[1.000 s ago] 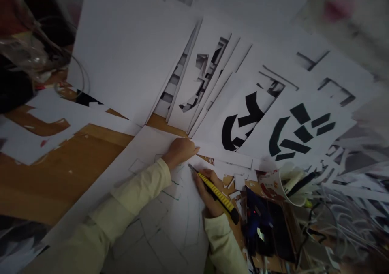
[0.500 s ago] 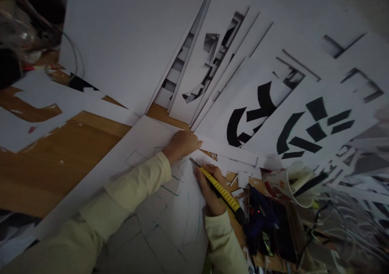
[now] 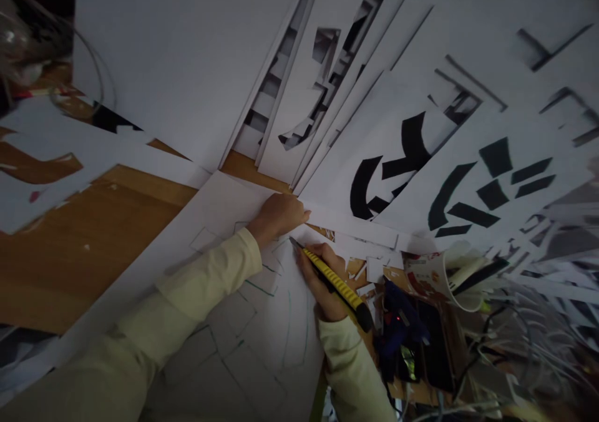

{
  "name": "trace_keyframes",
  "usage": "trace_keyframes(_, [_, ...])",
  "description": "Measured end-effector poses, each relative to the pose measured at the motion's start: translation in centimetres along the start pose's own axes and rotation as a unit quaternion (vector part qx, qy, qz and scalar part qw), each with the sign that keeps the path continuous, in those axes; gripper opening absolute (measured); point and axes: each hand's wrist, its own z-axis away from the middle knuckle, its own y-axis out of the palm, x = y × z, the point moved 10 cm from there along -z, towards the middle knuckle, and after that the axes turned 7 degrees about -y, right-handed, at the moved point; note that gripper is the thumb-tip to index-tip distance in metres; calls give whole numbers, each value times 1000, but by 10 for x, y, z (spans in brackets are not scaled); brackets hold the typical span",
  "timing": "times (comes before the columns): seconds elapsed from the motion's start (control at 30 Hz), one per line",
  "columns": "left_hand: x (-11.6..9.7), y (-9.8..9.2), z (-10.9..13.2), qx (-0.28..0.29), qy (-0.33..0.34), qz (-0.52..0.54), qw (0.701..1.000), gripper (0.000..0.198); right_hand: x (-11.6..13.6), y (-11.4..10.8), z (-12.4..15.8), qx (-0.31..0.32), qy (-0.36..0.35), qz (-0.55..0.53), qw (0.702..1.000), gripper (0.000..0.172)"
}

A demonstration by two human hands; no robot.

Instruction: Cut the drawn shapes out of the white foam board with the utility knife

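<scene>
A large white sheet [image 3: 219,210] with thin green and pencil outlines lies on the wooden table [image 3: 84,247] in front of me. My left hand [image 3: 279,217] rests on its far edge with the fingers curled and pressed down on the paper. My right hand [image 3: 322,281] is closed round a yellow-and-black utility knife [image 3: 334,283]. The blade tip touches the sheet just below my left hand. Both arms wear pale yellow sleeves.
Fanned white sheets with black cut-out shapes [image 3: 402,160] cover the far side. A tipped paper cup [image 3: 440,275], a blue tool [image 3: 397,328], dark objects and paper strips crowd the right. Cut white paper scraps [image 3: 56,172] lie at left.
The view has shifted downward a little, so the sheets sit higher in frame. Both hands keep their places on the sheet, with the knife tip still near my left hand.
</scene>
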Motion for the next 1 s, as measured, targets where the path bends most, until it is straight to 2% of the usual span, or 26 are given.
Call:
trace_keyframes(0.27, [1, 2, 0, 5, 4, -7, 1000, 54, 19, 3, -23, 67, -27, -28, 997, 21])
trace_keyframes(0.5, [0, 0, 1, 8, 10, -3, 1000, 54, 21, -1, -25, 125, -26, -18, 992, 18])
trace_keyframes(0.7, [-3, 0, 2, -11, 32, -4, 999, 53, 22, -4, -22, 138, -23, 2, 990, 16])
trace_keyframes(1.0, [-2, -1, 2, -16, 30, 10, 999, 52, 20, -13, -14, 129, -1, 40, 991, 20])
